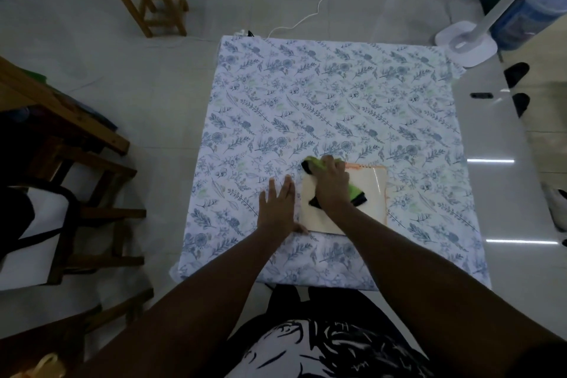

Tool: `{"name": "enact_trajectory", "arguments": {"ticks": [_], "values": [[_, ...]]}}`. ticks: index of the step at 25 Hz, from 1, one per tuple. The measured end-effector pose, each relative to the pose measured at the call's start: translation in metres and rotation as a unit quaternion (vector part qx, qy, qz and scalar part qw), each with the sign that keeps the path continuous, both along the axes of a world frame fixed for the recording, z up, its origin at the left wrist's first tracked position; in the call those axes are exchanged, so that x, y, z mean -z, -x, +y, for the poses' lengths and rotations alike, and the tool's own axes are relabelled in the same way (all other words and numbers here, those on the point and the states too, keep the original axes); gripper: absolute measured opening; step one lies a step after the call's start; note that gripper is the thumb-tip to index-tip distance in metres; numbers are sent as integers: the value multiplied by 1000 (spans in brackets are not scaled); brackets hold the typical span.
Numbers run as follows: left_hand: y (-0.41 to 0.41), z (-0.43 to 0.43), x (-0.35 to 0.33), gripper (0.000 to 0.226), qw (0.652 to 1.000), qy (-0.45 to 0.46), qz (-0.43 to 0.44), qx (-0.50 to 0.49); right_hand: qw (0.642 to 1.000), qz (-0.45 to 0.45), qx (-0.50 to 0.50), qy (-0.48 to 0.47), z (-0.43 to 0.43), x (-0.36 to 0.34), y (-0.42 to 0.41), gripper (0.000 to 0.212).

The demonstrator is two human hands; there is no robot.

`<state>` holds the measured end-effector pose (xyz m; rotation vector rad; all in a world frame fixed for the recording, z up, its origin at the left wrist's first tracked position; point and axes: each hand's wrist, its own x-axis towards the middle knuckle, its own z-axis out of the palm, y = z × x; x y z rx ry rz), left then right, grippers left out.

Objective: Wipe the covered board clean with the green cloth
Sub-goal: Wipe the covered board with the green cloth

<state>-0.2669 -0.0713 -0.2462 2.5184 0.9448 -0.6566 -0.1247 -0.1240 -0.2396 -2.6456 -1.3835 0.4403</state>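
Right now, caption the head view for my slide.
Right hand presses green cloth onto covered board; left hand rests flat beside it.

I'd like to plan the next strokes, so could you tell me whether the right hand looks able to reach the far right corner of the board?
Probably yes. The right hand already presses the green cloth on the board, and nothing lies between it and that corner.
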Motion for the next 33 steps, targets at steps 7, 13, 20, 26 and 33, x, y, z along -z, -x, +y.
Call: {"name": "enact_trajectory", "arguments": {"ticks": [7,13,20,26,33], "values": [[5,2,3,130,1000,2,-15,6,982,32,-184,-24,-89,14,39,75],[6,1,1,133,1000,-10,-12,9,1000,-4,-6,10,-2,0,1,70],[4,3,1,136,1000,8,-6,3,987,-7,-161,-24,-83,17,20,65],[1,-2,-8,133,1000,-18,10,14,1000,-8,14,18,-1,1,-4,66],[-5,-4,-15,127,999,-19,24,23,991,-23,-129,-11,-94,12,0,59]]}}
